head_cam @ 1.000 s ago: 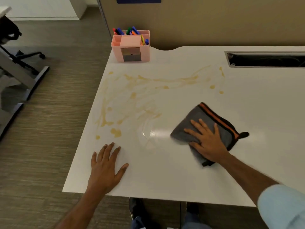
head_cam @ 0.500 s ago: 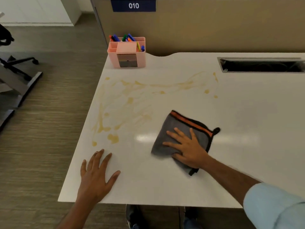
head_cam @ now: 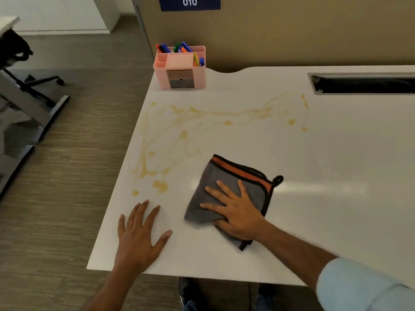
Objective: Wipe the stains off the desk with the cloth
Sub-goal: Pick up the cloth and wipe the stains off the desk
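A grey cloth (head_cam: 226, 176) with an orange and black border lies flat on the white desk (head_cam: 336, 164). My right hand (head_cam: 235, 209) presses down on it with fingers spread. Yellowish stains (head_cam: 160, 186) smear the desk's left part and run in a band along the back (head_cam: 224, 113). The cloth sits just right of the front-left blots, below the back band. My left hand (head_cam: 140, 234) rests flat on the desk near the front-left corner, fingers apart, holding nothing.
A pink organiser (head_cam: 179, 68) with coloured markers stands at the desk's back-left corner. A dark cable slot (head_cam: 363, 83) is cut into the back right. A partition wall rises behind. Chair and desk legs (head_cam: 33, 95) stand on the floor to the left.
My right hand has slid the cloth leftward across the desk, towards the stained area, and the wet streak by the reflection is gone. My left hand has stayed flat in place.
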### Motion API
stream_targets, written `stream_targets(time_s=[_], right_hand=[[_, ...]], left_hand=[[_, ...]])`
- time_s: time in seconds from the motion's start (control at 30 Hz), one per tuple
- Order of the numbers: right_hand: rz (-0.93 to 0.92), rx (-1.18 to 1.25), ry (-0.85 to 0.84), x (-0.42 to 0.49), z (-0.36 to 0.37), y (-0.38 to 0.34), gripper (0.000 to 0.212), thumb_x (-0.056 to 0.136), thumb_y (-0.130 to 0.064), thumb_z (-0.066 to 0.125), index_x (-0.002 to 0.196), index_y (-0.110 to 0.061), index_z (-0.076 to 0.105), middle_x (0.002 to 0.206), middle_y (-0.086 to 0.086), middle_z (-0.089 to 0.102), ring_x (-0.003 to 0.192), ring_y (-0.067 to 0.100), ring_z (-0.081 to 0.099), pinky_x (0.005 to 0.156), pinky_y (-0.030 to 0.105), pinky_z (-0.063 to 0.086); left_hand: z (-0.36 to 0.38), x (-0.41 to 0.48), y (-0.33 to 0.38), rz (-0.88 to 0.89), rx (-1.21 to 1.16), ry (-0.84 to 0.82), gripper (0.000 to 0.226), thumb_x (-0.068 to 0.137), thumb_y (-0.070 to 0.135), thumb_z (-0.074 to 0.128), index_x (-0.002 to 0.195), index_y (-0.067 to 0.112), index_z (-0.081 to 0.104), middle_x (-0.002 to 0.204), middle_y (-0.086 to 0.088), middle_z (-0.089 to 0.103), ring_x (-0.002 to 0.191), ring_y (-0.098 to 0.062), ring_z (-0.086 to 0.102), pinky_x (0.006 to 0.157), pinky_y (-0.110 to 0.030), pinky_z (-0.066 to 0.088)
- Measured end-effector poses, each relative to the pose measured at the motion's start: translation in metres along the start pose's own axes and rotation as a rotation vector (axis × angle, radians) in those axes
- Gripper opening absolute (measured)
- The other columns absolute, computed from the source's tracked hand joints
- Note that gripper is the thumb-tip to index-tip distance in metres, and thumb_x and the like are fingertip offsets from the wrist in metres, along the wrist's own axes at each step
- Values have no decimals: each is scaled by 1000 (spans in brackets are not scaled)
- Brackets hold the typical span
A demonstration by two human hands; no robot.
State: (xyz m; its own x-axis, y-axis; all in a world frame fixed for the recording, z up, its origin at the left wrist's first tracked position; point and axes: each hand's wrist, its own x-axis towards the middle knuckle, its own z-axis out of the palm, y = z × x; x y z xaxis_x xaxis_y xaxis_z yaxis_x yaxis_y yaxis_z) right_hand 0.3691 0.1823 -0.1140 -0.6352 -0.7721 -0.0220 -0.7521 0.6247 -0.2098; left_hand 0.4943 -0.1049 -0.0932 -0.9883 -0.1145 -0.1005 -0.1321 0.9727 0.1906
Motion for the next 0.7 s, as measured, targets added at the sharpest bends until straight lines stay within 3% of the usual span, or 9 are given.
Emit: stream_targets(time_s=[0.07, 0.13, 0.3, 0.4, 0.57, 0.63, 0.7], right_hand=[[82, -32, 18, -29, -8, 38, 53, 93, -57, 36, 145, -53, 23, 162, -15, 6, 150, 18, -7, 110, 70, -4], [280, -41, 9, -30, -22, 76, 51, 94, -61, 29, 144, -56, 18, 161, -16, 4, 150, 17, -6, 108, 72, 2], [644, 14, 23, 63, -32, 86, 53, 95, -63, 24, 147, -50, 21, 163, -11, 5, 149, 26, -5, 107, 74, -7], [561, 30, 14, 106, -27, 43, 54, 95, -62, 25, 148, -48, 20, 163, -9, 3, 149, 28, -5, 105, 73, -9], [83, 6, -19, 56, -10, -6, 54, 93, -58, 33, 145, -48, 29, 162, -11, 9, 150, 23, -4, 110, 68, -11], [80, -3, 7, 17, -9, 21, 52, 93, -59, 33, 144, -50, 28, 161, -15, 10, 150, 18, -4, 112, 66, -8], [224, -33, 25, -11, -18, 64, 51, 94, -60, 32, 144, -53, 23, 161, -17, 9, 150, 16, -3, 111, 69, 0]], left_hand=[[0, 1, -1, 5, -2, -4, 79, 85, 76, 26, 146, 27, 37, 157, -6, 26, 146, -27, 21, 116, -60, 15], [2, 1, 0, 5, 6, -6, 79, 85, 76, 27, 146, 26, 37, 157, -6, 26, 146, -27, 21, 116, -60, 15], [2, 0, -2, -1, 0, -5, 78, 86, 75, 30, 147, 27, 35, 158, -5, 25, 147, -26, 18, 116, -59, 14], [1, -1, 0, 5, 0, -6, 77, 86, 74, 30, 147, 27, 34, 158, -5, 25, 147, -26, 18, 117, -59, 13], [2, -2, -1, 1, -10, 10, 77, 85, 74, 30, 146, 27, 37, 157, -5, 27, 146, -26, 21, 116, -60, 15], [3, -1, -2, 0, -1, 10, 78, 85, 75, 29, 146, 27, 37, 157, -5, 27, 146, -27, 21, 115, -61, 16], [5, 1, -1, -2, 4, 9, 78, 85, 75, 29, 146, 27, 37, 157, -4, 27, 146, -28, 21, 115, -62, 15]])
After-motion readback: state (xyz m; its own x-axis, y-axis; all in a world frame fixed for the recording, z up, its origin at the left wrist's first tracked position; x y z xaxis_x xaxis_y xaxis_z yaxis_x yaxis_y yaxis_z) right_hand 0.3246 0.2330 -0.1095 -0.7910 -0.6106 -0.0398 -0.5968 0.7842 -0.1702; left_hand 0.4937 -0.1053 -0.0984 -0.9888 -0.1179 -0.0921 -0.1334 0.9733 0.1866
